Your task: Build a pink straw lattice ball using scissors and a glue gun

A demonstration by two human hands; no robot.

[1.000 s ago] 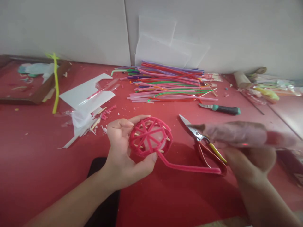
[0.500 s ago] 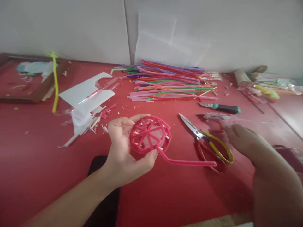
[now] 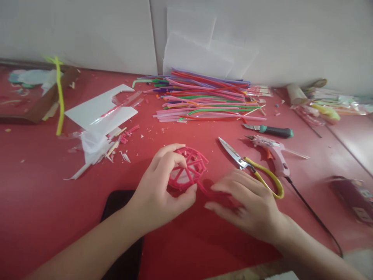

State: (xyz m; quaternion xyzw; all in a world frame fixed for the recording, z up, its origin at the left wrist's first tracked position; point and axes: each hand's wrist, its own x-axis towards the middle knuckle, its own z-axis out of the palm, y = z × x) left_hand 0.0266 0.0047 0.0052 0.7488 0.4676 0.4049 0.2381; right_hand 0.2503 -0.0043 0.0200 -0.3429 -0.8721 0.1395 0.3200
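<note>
My left hand (image 3: 163, 186) grips a round, wheel-like frame (image 3: 189, 174) of dark pink pipe cleaner, its thumb at the lower rim and its fingers over the left side. Pink spokes cross the frame, and a pale backing shows between them. From the lower right rim runs a loose pink pipe cleaner tail (image 3: 203, 189). My right hand (image 3: 247, 204) is around this tail, thumb and fingers apart; the far end is mostly hidden behind it. Just beyond that hand lie scissors (image 3: 233, 152) with yellow and red handles, partly covered. The pink glue gun (image 3: 272, 151) rests on the table.
A utility knife (image 3: 269, 130) lies behind the scissors. Colourful pipe cleaners (image 3: 206, 97) are heaped at the wall. White card (image 3: 101, 111) and scraps are on the left, beside a brown tray (image 3: 43, 99). A black phone-like slab (image 3: 122, 249) lies under my left forearm. The glue gun's cord (image 3: 316, 217) trails right.
My right hand has let go of the glue gun and moved left and nearer to the pink tail. My left hand still holds the round frame, with its fingers now further over it.
</note>
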